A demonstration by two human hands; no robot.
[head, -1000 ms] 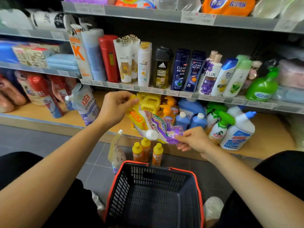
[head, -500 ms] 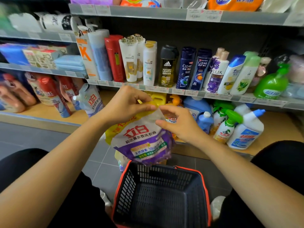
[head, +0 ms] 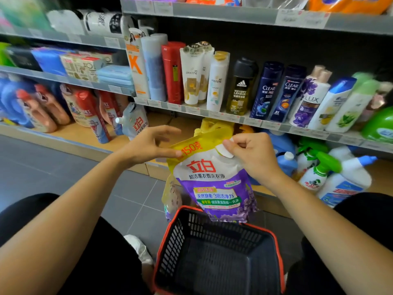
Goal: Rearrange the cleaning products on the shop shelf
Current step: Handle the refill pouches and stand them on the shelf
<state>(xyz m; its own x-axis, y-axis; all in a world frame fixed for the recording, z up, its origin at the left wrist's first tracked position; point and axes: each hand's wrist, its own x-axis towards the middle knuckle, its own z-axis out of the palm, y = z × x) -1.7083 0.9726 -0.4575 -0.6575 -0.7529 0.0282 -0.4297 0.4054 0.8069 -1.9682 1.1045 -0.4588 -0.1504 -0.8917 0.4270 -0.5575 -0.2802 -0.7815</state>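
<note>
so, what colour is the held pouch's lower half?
Purple with a lavender flower print; the pouch shows best in the head view.

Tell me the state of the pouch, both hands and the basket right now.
purple pouch: upright, capped, held in the air.
right hand: pinches the pouch's top edge.
left hand: fingers open, thumb at the pouch's corner.
basket: upright, nothing visible inside.

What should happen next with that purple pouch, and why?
Probably carry the purple pouch to the bare wood of the bottom shelf beside the white pouch. The right hand alone pinches its top near the cap, the left hand is open beside it, and it dangles above the basket.
</note>
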